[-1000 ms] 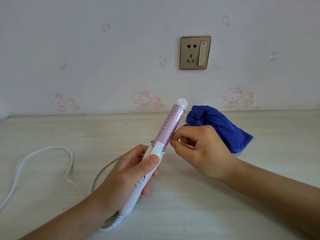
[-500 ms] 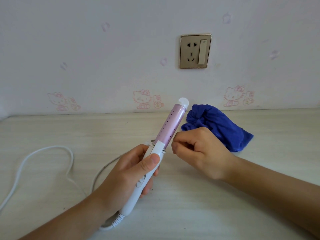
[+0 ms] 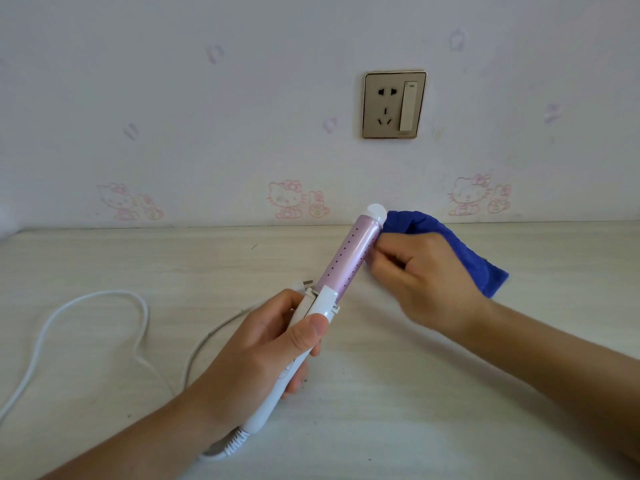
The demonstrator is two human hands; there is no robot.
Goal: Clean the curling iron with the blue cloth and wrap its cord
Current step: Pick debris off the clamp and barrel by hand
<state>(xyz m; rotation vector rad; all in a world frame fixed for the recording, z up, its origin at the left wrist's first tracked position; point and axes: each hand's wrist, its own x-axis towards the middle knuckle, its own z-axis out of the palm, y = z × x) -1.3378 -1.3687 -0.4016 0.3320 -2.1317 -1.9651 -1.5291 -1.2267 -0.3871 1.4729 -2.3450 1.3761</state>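
1. Two hands work below the wall socket (image 3: 394, 104). Your left hand (image 3: 256, 348) grips the curling iron (image 3: 349, 261) by its white handle, fingers wrapped round, thumb pressed on the front.
2. The iron's pink barrel tilts up toward the socket, just below it.
3. Below and right of the socket, your right hand (image 3: 429, 282) curls its fingers beside the barrel, at the blue cloth (image 3: 478, 268). Whether they pinch it cannot be told.
4. The cord (image 3: 45, 330) loops on the table (image 3: 450, 393), far down-left of the socket.

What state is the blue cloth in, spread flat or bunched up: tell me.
Bunched up: the blue cloth lies crumpled in folds on the table behind the right hand, not spread.
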